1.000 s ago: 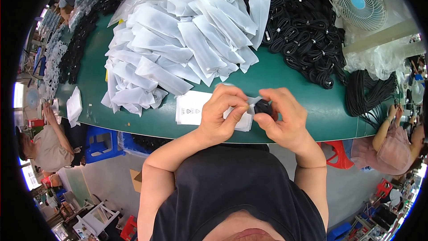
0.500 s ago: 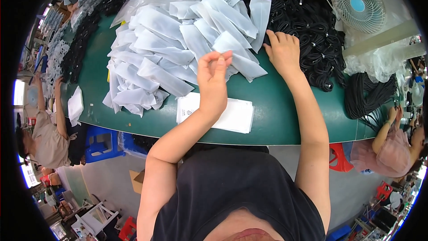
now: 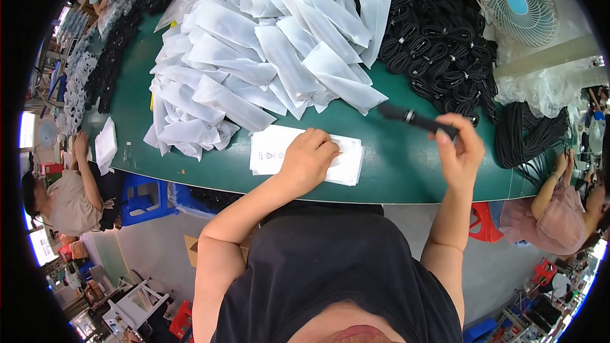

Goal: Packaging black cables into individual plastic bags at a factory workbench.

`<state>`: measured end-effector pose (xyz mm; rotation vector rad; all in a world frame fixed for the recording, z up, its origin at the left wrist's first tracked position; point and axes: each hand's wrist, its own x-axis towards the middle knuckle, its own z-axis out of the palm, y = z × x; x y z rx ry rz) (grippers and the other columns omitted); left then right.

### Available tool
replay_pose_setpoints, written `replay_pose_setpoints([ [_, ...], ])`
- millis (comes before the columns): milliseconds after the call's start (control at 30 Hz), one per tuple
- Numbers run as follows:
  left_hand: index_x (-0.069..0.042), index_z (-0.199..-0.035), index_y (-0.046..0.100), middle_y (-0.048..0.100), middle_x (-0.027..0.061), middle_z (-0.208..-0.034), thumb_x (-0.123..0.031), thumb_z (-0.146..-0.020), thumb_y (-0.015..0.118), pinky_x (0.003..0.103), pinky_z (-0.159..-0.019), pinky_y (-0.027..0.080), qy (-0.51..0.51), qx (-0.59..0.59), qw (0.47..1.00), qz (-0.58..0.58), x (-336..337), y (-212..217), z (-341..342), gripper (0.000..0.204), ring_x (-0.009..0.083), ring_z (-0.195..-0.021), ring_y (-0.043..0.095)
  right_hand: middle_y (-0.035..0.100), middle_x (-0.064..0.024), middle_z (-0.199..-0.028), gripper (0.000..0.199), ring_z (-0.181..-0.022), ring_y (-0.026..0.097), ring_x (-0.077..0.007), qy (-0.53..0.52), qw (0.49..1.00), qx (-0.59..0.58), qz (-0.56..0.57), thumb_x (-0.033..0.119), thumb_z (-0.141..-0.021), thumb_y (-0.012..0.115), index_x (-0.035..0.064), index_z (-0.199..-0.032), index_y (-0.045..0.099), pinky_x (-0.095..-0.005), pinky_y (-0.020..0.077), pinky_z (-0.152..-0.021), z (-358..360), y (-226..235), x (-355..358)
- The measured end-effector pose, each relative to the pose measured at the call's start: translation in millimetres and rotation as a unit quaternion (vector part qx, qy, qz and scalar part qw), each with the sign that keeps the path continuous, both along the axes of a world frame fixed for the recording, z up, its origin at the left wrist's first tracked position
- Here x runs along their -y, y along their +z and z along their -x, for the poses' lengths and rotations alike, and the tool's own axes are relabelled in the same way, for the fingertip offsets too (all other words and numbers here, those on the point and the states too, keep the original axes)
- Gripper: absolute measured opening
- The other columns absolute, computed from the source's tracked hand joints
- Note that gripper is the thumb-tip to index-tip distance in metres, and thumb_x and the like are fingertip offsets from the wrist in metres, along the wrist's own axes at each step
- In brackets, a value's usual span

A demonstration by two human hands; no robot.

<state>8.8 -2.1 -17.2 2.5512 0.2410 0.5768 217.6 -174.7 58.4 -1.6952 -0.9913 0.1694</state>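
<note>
Right grip: right hand (image 3: 459, 149) is raised above the near edge of the surface, fingers clenched round one end of a black bundled cable (image 3: 416, 119); the bundle sticks out up and to the left of the fist, in the air, not touching the surface.
Left grip: left hand (image 3: 309, 160) lies knuckles-up on a flat stack of white bags (image 3: 270, 149), fingers curled and pressing on the top one; whether it actually pinches a bag I cannot tell.
Flat stack: sits on the green surface (image 3: 394, 165) right at the near edge, straight in front of the person, just left of the raised cable.
Bag heap: a big loose pile of white plastic bags (image 3: 254, 70) spreads over the middle and left of the surface, behind the flat stack; its nearest bags end just beyond the left hand.
Cable heap: a mass of black coiled cables (image 3: 438, 32) fills the far right of the surface, behind the right hand; more black cable bunches (image 3: 527, 136) hang at the right end.
Fan: a small white fan (image 3: 518, 3) stands at the far right corner, past the cable heap.
Others: one person (image 3: 70, 194) sits at the left end of the surface, another person (image 3: 559, 209) at the right end, both well apart from the hands.
</note>
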Motion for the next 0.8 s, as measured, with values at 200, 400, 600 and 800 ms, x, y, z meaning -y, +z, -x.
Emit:
replay_pose_setpoints([
  [200, -0.002, -0.083, 0.065, 0.058, 0.0090, -0.082, 0.000, -0.074, 0.070, 0.030, -0.062, 0.045, 0.031, 0.063, 0.984, 0.162, -1.4, 1.1, 9.6, 0.010, 0.0225, -0.073, 0.056, 0.062, -0.0144, -0.085, 0.025, -0.074, 0.058, -0.0267, 0.125, 0.985, 0.102, -0.063, 0.007, -0.067, 0.068, -0.0021, -0.089, 0.061, -0.0351, 0.0476, -0.069, 23.9, -26.2, 11.9],
  [400, 0.000, -0.083, 0.069, 0.061, 0.0063, -0.079, 0.000, -0.078, 0.070, 0.026, -0.062, 0.043, 0.071, 0.067, 0.921, 0.378, -5.0, 5.9, 13.2, 0.006, 0.0139, -0.069, 0.055, 0.059, -0.0139, -0.099, 0.030, -0.084, 0.059, -0.0274, 0.226, 0.906, 0.358, -0.017, 0.010, -0.070, 0.068, 0.0042, -0.098, 0.060, -0.0435, 0.0479, -0.077, 39.4, -19.8, 12.9],
  [600, 0.000, -0.085, 0.070, 0.061, 0.0041, -0.081, -0.001, -0.079, 0.070, 0.024, -0.063, 0.042, 0.089, 0.076, 0.878, 0.463, -3.2, 8.3, 10.1, 0.005, 0.0109, -0.072, 0.054, 0.060, -0.0108, -0.102, 0.024, -0.089, 0.061, -0.0245, 0.248, 0.849, 0.467, -0.002, 0.007, -0.072, 0.065, 0.0058, -0.096, 0.062, -0.0386, 0.0496, -0.081, 46.2, -15.3, 11.1],
  [800, -0.001, -0.085, 0.070, 0.059, 0.0038, -0.080, -0.001, -0.080, 0.069, 0.024, -0.064, 0.042, 0.088, 0.053, 0.894, 0.436, -1.2, 11.8, 8.6, 0.005, 0.0111, -0.071, 0.053, 0.060, -0.0105, -0.102, 0.024, -0.090, 0.061, -0.0245, 0.283, 0.834, 0.473, 0.020, 0.009, -0.072, 0.065, 0.0055, -0.096, 0.062, -0.0379, 0.0502, -0.085, 47.2, -9.1, 2.8],
])
